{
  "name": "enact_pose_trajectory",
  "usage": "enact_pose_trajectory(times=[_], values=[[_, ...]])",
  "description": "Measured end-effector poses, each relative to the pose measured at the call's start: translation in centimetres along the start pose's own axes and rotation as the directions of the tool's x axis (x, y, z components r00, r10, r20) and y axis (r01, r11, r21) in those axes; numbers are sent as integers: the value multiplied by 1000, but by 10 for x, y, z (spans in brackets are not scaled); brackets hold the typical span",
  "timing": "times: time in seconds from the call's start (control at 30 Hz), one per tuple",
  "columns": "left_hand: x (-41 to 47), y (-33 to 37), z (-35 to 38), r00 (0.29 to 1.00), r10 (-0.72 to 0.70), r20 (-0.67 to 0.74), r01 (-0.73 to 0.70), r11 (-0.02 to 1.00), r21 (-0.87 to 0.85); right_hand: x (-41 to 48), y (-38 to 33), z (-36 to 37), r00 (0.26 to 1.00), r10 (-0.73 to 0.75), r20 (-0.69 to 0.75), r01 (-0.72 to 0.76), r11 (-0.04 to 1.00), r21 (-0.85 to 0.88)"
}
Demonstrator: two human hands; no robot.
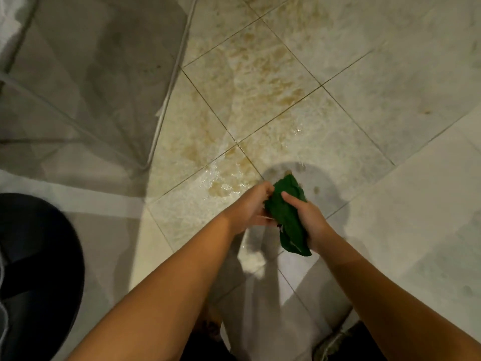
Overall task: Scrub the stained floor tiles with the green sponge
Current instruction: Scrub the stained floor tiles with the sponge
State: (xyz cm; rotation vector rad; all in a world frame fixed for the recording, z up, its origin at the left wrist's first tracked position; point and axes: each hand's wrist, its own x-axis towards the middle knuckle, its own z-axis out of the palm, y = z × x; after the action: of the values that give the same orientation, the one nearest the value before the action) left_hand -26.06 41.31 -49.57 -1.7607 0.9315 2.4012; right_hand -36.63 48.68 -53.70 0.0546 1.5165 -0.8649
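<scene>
Nothing readable in this one tbh, no text, labels, brands or numbers anywhere. The sponge (pixel 286 217) has a couple of tiny pale marks near its lower end, but they're way too small to tell whether they're letters.
</scene>
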Motion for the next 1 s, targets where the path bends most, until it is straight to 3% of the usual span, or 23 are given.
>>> enact_pose_trajectory(times=[0.1, 0.17, 0.23, 0.3, 0.43, 0.6, 0.7, 0.77, 0.83, 0.9, 1.0], values=[[31, -3, -22, 970, 227, -84, -172, 889, 424, 36, 4, -7, 966, -130, -222, 111, 989, -94], [54, -5, -41, 929, 358, -92, -206, 707, 677, 55, 10, -12, 910, -282, -303, 206, 944, -259], [73, -8, -60, 895, 429, -119, -154, 548, 822, 69, 20, -16, 851, -412, -326, 286, 883, -371], [85, -16, -76, 854, 496, -155, -117, 474, 873, 79, 32, -18, 787, -525, -323, 373, 823, -429], [89, -39, -98, 780, 588, -215, -79, 433, 898, 80, 49, -22, 657, -704, -270, 462, 659, -594], [82, -67, -115, 656, 694, -297, -9, 401, 916, 80, 53, -41, 441, -889, -121, 483, 349, -803], [74, -87, -124, 613, 687, -390, 44, 463, 885, 80, 55, -58, 426, -898, -115, 383, 293, -876], [69, -102, -129, 588, 688, -424, 72, 478, 876, 85, 61, -69, 454, -879, -144, 296, 302, -906], [64, -119, -136, 597, 680, -426, 82, 477, 875, 94, 77, -73, 500, -854, -145, 271, 313, -910], [59, -133, -146, 624, 670, -402, 100, 442, 892, 101, 95, -67, 501, -855, -134, 298, 316, -901], [52, -147, -164, 636, 653, -410, 151, 416, 897, 106, 109, -51, 510, -829, -229, 283, 413, -866]])
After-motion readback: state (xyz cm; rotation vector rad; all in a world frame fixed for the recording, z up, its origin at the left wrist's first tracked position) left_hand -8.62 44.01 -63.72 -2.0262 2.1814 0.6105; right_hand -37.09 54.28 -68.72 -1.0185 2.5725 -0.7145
